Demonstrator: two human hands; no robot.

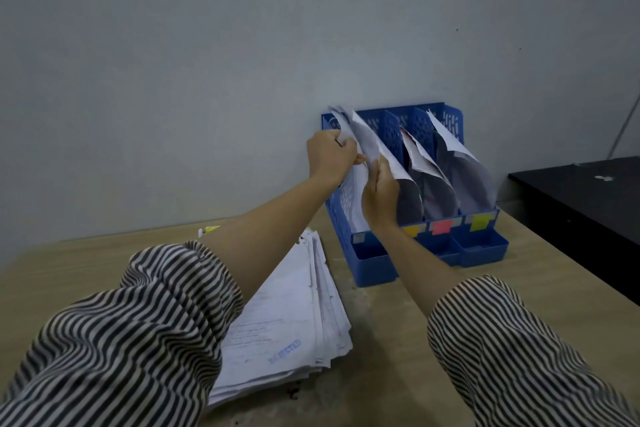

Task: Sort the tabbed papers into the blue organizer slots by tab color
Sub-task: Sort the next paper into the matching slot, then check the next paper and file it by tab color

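A blue organizer (481,246) stands against the wall at the back of the table, with papers leaning in its slots. Orange (412,229), pink (441,226) and yellow (479,221) labels mark its front rail. My left hand (330,153) grips the upper part of a white sheet (367,142) at the leftmost slot. My right hand (380,198) holds the same papers lower down, fingers curled round their edge. A stack of loose papers (294,315) lies on the table under my left forearm, a yellow tab (210,229) showing at its far end.
The wooden table (398,340) ends at the wall behind the organizer. A black cabinet (581,211) stands to the right, close to the table's edge. A cable (623,125) runs down the wall at the far right.
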